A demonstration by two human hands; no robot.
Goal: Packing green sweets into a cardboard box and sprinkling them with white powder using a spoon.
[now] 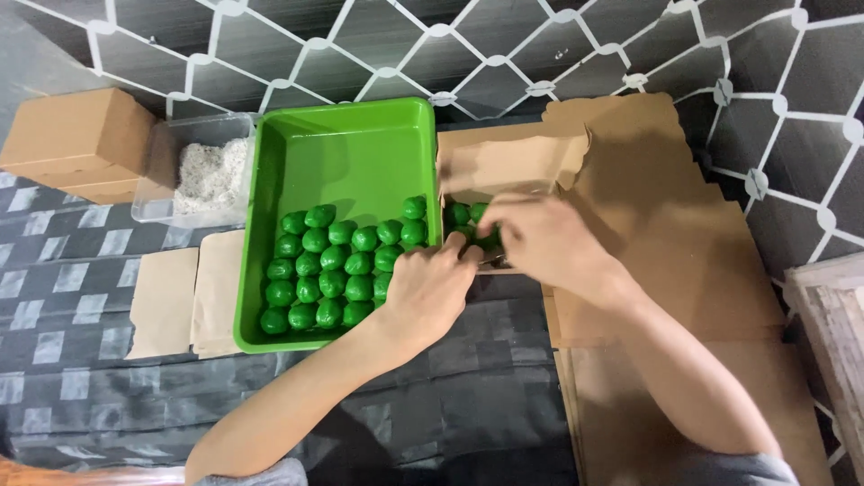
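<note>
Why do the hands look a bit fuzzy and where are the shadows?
Head view: the right hand and left hand look softly blurred; the green balls stay sharp; the green tray shows a soft sheen; arm shadows darken the brown cardboard.

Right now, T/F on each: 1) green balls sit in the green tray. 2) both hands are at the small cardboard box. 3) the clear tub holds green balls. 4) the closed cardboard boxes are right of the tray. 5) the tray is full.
1. True: green balls lie in rows in the green tray.
2. True: left hand and right hand meet at the small cardboard box.
3. False: the clear tub holds white flakes.
4. False: the closed cardboard boxes sit left of it.
5. False: its far half is bare.
</note>
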